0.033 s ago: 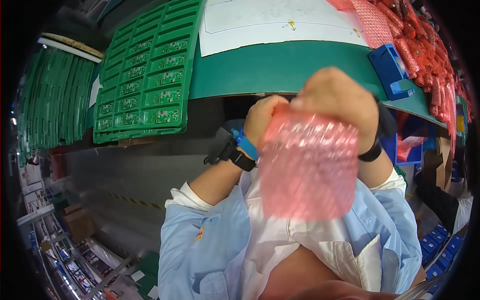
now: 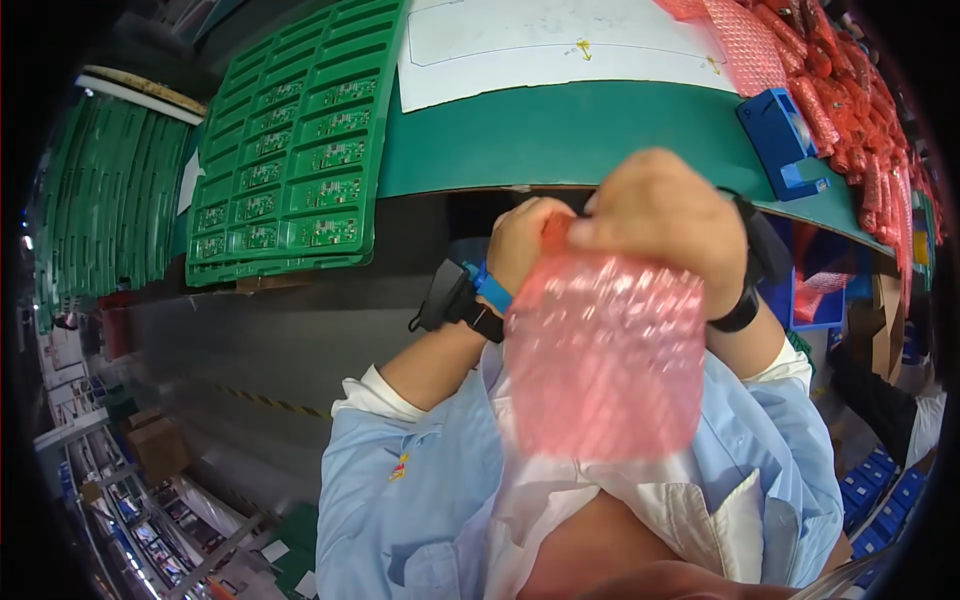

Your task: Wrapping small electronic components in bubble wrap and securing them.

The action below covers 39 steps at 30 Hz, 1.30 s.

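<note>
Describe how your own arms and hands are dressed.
The left hand and right hand are gloveless. The left wrist has a blue band, black strap and dark module; the right, black wristwear. Light blue sleeves end in white cuffs.

A workbench (image 2: 470, 150) with a green top spans twelve o'clock, its front edge bowed by the lens. Grey floor (image 2: 220, 350) opens out at nine o'clock, crossed toward eight by a yellow-and-black striped line (image 2: 270, 400). Beyond that line, also at eight, sits a brown cardboard box (image 2: 158, 450); below it stands what seems a pale-framed rack (image 2: 75, 430), though the rim blurs its contents. Blue bins (image 2: 885, 490) cluster at four o'clock, and small bright lights (image 2: 28, 242) dot the far edge at nine.
</note>
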Each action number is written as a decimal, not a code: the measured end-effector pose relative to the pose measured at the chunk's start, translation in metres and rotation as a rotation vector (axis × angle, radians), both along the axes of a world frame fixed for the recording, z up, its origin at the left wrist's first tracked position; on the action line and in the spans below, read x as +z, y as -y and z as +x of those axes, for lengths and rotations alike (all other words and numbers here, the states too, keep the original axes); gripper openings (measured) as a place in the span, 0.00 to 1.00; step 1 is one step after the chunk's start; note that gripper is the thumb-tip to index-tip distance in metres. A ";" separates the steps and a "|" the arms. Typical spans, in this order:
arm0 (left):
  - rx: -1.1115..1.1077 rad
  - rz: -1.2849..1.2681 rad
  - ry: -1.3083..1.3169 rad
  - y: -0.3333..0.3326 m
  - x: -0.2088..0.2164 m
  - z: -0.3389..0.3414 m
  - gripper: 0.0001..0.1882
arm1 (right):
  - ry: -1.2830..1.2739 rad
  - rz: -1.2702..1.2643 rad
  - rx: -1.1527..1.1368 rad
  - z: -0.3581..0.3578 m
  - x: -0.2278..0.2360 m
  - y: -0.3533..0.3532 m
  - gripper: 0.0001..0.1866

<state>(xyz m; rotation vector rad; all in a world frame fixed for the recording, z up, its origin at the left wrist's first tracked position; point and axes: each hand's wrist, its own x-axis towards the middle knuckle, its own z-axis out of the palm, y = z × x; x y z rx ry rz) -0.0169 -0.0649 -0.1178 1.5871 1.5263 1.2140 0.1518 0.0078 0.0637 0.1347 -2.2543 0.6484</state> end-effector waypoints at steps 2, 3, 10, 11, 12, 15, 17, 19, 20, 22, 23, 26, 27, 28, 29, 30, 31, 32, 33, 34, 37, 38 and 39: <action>0.136 -0.070 -0.198 0.006 -0.047 -0.010 0.08 | 0.004 -0.014 0.036 0.002 -0.002 0.012 0.14; 0.201 -0.105 -0.297 0.008 -0.071 -0.015 0.09 | 0.007 -0.024 0.071 0.004 -0.004 0.017 0.12; 0.032 -0.437 -0.576 0.012 -0.232 -0.084 0.23 | -0.043 -0.477 -0.406 -0.018 0.000 0.011 0.14; -0.023 -0.422 -0.568 -0.005 -0.201 -0.064 0.23 | -0.002 -0.396 -0.539 -0.009 -0.018 -0.028 0.14; -0.079 -0.514 -0.487 -0.013 -0.160 -0.045 0.25 | 0.035 -0.312 -0.663 0.009 -0.034 -0.074 0.14; -0.120 -0.729 -0.328 -0.007 -0.053 -0.024 0.30 | 0.125 -0.786 -0.709 0.023 -0.060 -0.130 0.13; -0.042 -0.392 -0.301 0.010 -0.043 -0.017 0.25 | 0.128 -0.899 -0.606 0.000 -0.060 -0.120 0.14; -0.002 -0.229 -0.290 0.023 -0.034 -0.011 0.22 | 0.132 -0.959 -0.552 -0.017 -0.059 -0.115 0.15; 0.087 -0.184 -0.148 0.028 -0.029 -0.009 0.21 | 0.280 -0.932 -0.550 -0.024 -0.059 -0.115 0.15; 0.251 -0.087 0.138 0.032 -0.016 -0.005 0.20 | 0.568 -0.865 -0.550 -0.032 -0.058 -0.116 0.17; 0.246 -0.086 0.139 0.032 -0.007 -0.006 0.20 | 0.566 -0.865 -0.555 -0.033 -0.060 -0.116 0.17; -0.011 0.620 -0.611 0.027 0.029 -0.016 0.26 | 0.603 -0.540 -0.651 -0.031 -0.076 -0.111 0.21; -0.006 0.621 -0.611 0.021 0.047 -0.013 0.26 | 0.604 -0.536 -0.649 -0.031 -0.077 -0.109 0.21; 0.034 0.491 -0.693 0.011 0.065 -0.009 0.27 | 0.488 -0.284 -0.808 -0.031 -0.080 -0.108 0.22; 0.072 0.359 -0.770 0.004 0.072 -0.004 0.28 | 0.363 -0.027 -0.956 -0.029 -0.082 -0.108 0.25; 0.080 0.353 -0.775 0.002 0.070 -0.003 0.28 | 0.227 0.230 -1.083 -0.032 -0.083 -0.107 0.28; 0.100 0.322 -0.773 0.001 0.066 -0.002 0.29 | 0.224 0.226 -1.074 -0.031 -0.081 -0.104 0.28; 0.134 0.285 -0.777 0.001 0.064 -0.003 0.29 | 0.104 0.276 -1.035 -0.033 -0.071 -0.098 0.30; 0.166 0.247 -0.780 0.000 0.061 -0.004 0.30 | -0.016 0.322 -0.995 -0.034 -0.065 -0.091 0.33; 0.186 0.233 -0.792 -0.002 0.059 -0.003 0.30 | -0.024 0.311 -0.973 -0.034 -0.062 -0.083 0.33; 0.218 0.233 -0.663 0.002 0.057 0.004 0.27 | 0.045 0.173 -0.807 -0.032 -0.062 -0.057 0.31; 0.241 0.220 -0.680 0.001 0.058 0.007 0.27 | 0.254 0.032 -0.728 -0.029 -0.068 -0.056 0.29; 0.225 0.231 -0.639 0.000 0.060 0.010 0.26 | 0.462 -0.103 -0.635 -0.027 -0.074 -0.056 0.28</action>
